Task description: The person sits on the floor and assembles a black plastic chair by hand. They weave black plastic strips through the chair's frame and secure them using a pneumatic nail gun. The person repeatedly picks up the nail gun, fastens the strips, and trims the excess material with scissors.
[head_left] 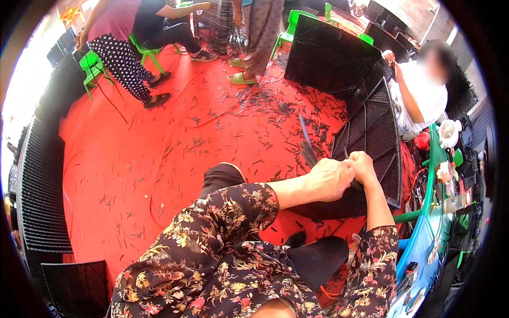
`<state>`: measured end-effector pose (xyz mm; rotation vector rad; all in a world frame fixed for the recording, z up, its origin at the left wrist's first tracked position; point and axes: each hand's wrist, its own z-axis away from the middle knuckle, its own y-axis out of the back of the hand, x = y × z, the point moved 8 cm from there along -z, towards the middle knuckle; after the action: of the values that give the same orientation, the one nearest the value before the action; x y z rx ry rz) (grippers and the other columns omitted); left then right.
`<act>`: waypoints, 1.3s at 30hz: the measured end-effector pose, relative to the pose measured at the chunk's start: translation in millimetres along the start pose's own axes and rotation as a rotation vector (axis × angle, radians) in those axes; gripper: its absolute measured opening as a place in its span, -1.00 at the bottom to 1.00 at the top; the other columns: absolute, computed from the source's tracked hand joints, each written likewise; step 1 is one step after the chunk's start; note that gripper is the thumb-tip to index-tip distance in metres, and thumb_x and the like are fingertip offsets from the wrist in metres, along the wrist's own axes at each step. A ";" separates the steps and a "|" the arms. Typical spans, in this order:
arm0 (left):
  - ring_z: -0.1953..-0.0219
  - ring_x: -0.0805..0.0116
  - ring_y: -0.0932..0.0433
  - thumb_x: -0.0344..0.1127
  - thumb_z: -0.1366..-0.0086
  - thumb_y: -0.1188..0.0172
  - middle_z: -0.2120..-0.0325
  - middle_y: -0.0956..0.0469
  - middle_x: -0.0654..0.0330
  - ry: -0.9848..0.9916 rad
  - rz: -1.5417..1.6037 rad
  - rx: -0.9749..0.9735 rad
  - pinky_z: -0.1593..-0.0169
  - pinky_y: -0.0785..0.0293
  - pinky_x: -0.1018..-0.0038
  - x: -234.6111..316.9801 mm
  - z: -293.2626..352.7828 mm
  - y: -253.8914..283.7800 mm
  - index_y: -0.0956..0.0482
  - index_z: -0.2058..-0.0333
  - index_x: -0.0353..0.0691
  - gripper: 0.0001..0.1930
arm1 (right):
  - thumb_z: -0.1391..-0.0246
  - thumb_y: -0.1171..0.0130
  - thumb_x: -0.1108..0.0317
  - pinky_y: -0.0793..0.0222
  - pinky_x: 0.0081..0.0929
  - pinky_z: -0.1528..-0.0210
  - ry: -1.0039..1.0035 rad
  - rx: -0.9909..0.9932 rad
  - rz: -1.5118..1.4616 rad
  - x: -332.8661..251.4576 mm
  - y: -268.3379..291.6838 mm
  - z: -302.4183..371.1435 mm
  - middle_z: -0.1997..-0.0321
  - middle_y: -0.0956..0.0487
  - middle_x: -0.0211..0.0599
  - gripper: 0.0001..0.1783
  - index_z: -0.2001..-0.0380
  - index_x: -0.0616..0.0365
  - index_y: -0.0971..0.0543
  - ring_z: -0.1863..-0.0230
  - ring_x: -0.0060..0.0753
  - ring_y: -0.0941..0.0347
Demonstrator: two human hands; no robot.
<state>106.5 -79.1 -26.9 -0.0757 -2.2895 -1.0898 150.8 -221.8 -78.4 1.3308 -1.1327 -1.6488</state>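
My left hand [331,179] and my right hand [363,167] meet at the near edge of a black woven panel with a ribbed frame [374,124]. The fingers of both are closed on a thin dark weaving strip, mostly hidden in the grip. Beyond my left knuckles, flat dark strips [308,153] stick out toward the far side. The woven piece leans in front of me, and its lower part runs beneath my hands and forearms.
Black strip offcuts [260,114] litter the red floor covering [122,175]. At right, a person in white [424,95] sits by a blue-green table [424,254] with a small fan [449,132]. Other people and green chairs [93,66] are at the back; black woven panels [45,196] line the left.
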 end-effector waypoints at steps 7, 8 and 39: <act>0.32 0.03 -0.51 -0.39 0.08 -0.21 0.43 -0.44 0.01 -0.077 -0.009 0.108 0.27 -0.47 0.24 7.7 3.4 0.2 -0.44 0.46 -0.35 -0.79 | 0.23 -0.12 0.28 -0.37 -0.16 0.27 0.016 0.012 -0.016 11.2 -1.8 -1.1 0.51 -0.52 0.09 -0.77 0.66 0.26 -0.51 0.37 0.06 -0.49; 0.33 0.03 -0.51 -0.39 0.07 -0.21 0.43 -0.44 0.00 -0.077 -0.006 0.125 0.27 -0.47 0.24 7.6 3.8 1.1 -0.44 0.45 -0.36 -0.79 | 0.23 -0.11 0.28 -0.37 -0.16 0.27 0.019 0.013 -0.017 10.7 -2.0 -1.2 0.51 -0.52 0.09 -0.78 0.66 0.26 -0.51 0.37 0.06 -0.49; 0.47 0.02 -0.56 -0.42 0.05 -0.13 0.52 -0.50 -0.02 -0.075 0.031 -0.127 0.45 -0.47 0.20 17.9 -14.4 -15.4 -0.28 0.26 -0.39 -0.64 | 0.27 -0.32 0.20 -0.41 -0.33 0.37 -0.008 -0.082 -0.027 27.7 -10.5 -5.4 0.56 -0.56 -0.03 -0.73 0.59 0.19 -0.58 0.48 -0.24 -0.54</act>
<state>94.3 -103.2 -20.9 -0.2046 -2.2747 -1.2350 150.3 -244.4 -98.2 1.2939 -1.0449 -1.7033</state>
